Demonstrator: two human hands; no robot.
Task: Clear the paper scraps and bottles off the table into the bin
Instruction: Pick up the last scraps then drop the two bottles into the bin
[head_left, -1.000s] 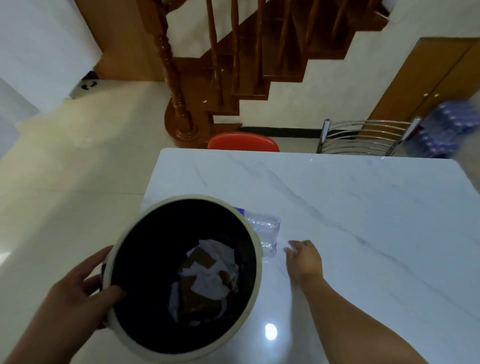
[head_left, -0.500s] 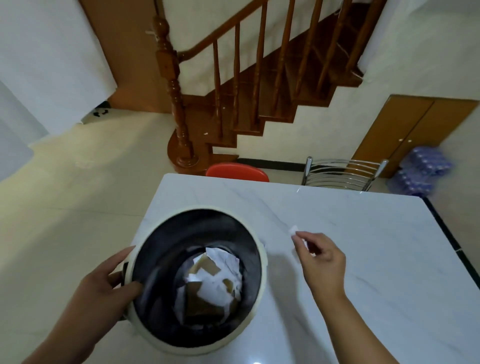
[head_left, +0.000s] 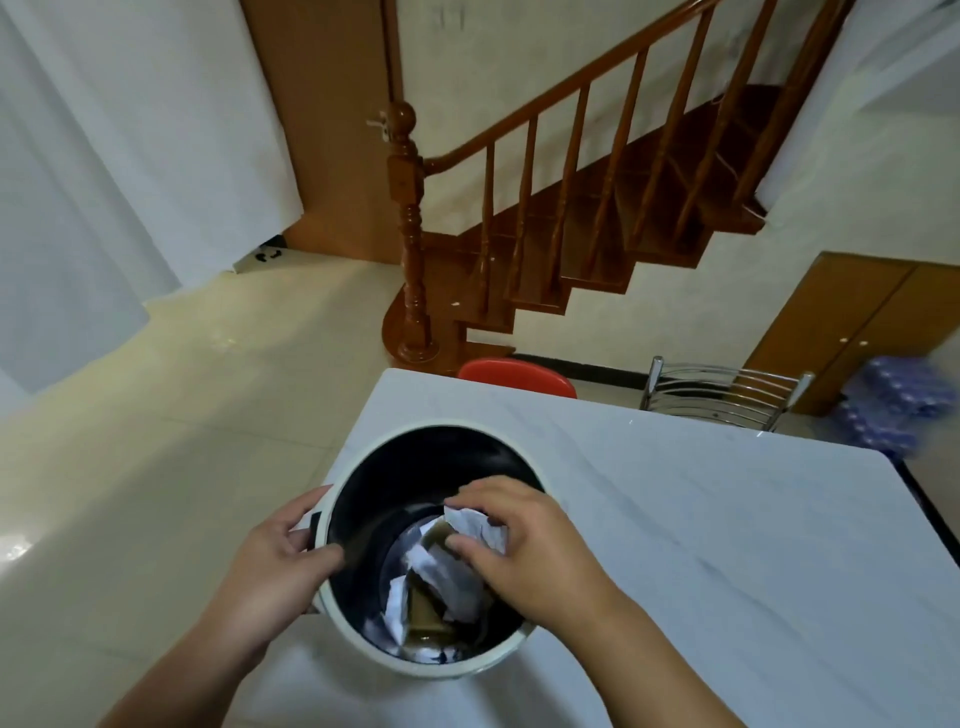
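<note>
A round bin (head_left: 415, 457) with a cream rim and dark inside stands at the left edge of the white marble table (head_left: 701, 545). My left hand (head_left: 280, 561) grips the bin's left rim, thumb inside. My right hand (head_left: 524, 551) is over the bin's mouth, fingers closed on a white paper scrap (head_left: 478, 527). Inside the bin lie white and brown paper scraps (head_left: 426, 592). No bottle shows on the table.
A red chair (head_left: 519, 376) and a metal-backed chair (head_left: 722, 392) stand at the table's far edge. A wooden staircase (head_left: 571, 249) rises behind. A pack of water bottles (head_left: 893, 410) sits on the floor at the right, next to a wooden cabinet (head_left: 872, 322).
My right hand picked a paper scrap off the table and carried it left over the bin. The bottle seen beside the bin a second ago is out of sight. The view tilted up.
</note>
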